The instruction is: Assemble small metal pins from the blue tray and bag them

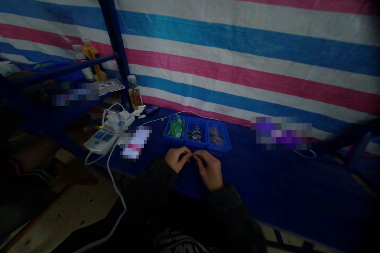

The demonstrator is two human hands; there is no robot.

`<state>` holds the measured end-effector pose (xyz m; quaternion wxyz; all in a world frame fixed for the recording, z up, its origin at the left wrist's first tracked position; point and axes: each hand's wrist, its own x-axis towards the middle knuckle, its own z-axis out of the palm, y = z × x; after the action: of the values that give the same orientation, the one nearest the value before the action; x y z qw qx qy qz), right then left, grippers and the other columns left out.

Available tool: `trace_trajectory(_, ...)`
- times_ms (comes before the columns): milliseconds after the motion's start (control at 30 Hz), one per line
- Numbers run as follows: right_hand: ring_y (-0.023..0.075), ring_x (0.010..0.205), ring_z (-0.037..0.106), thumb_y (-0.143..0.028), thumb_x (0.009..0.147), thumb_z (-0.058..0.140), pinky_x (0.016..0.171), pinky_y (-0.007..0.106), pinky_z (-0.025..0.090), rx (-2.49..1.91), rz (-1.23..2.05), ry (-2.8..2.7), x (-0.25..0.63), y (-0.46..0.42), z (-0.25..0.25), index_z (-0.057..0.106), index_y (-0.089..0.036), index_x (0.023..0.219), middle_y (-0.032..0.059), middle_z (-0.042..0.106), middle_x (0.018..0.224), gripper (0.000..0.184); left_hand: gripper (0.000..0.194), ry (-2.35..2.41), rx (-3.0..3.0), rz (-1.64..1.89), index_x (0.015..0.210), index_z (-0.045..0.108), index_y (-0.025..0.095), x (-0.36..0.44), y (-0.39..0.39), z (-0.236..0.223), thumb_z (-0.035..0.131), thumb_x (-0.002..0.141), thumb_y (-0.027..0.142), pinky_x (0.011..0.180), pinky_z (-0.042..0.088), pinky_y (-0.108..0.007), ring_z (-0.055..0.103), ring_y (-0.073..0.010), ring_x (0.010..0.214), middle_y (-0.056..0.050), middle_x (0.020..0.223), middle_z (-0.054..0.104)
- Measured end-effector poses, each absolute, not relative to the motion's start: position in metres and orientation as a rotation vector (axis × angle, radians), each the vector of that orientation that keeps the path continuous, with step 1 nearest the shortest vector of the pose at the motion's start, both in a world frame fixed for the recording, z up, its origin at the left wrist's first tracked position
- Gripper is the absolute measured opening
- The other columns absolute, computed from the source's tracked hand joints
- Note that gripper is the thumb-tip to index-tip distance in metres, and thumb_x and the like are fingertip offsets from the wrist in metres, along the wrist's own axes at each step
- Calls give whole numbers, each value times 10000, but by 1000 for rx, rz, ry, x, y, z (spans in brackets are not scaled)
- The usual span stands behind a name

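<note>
My left hand (178,159) and my right hand (210,169) meet fingertip to fingertip just in front of three small blue bins. Both are closed in a pinch, and whatever lies between the fingertips is too small and dark to name. The left bin (174,139) holds green pieces (177,127) that look like plastic. Small shiny metal pins (195,133) fill part of the middle bin (195,144). In the right bin (219,147) are small greyish pieces (216,136) that I cannot make out.
A white power strip (102,141) with plugs and cables sits left on the blue table (267,189), near a blurred-out flat item (136,142). Behind stands a bottle (135,95) by a blue frame post (114,27). A striped tarp (237,47) walls the back.
</note>
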<state>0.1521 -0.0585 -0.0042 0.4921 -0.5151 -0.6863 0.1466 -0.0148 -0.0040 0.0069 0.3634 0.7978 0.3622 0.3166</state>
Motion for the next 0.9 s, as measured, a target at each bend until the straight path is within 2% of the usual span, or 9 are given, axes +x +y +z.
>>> trace_trajectory(233, 187, 795, 652, -246, 956, 470, 739, 302, 496, -1351, 350, -1673, 154, -58, -7, 636, -227, 916, 36, 687, 869, 172, 230, 935, 2077, 803, 870, 672, 174, -14, -4, 7, 518, 941, 329, 622, 441, -206, 639, -125, 644, -8, 713, 708)
trace_trajectory(467, 181, 809, 644, -237, 950, 483, 744, 289, 477, -1351, 327, -1703, 155, -57, -8, 609, -226, 891, 29, 673, 864, 139, 233, 938, 2073, 775, 881, 667, 171, -13, -3, 5, 507, 945, 326, 603, 434, -200, 632, -121, 633, -8, 714, 705)
trace_trajectory(900, 175, 762, 641, -249, 980, 437, 670, 270, 457, -1378, 351, -1758, 153, -56, -9, 601, -225, 895, 22, 664, 818, 186, 226, 969, 2047, 827, 866, 669, 174, -14, -4, -1, 515, 938, 323, 606, 435, -205, 626, -120, 617, -1, 683, 693)
